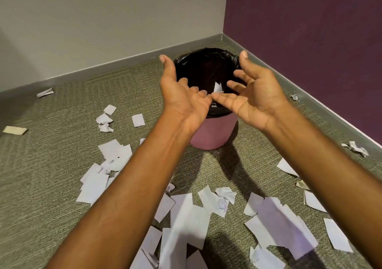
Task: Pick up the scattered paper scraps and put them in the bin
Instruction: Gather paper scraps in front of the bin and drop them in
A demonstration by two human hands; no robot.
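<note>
While both hands spread empty over bin [213, 132], scrap [218, 87] inside, between them

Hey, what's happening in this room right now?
A person is clearing paper scraps off the carpet into a pink bin lined with a black bag. Both hands, left hand and right hand, are open over the bin, holding nothing. One scrap shows inside it. Many scraps lie on the carpet.
</note>
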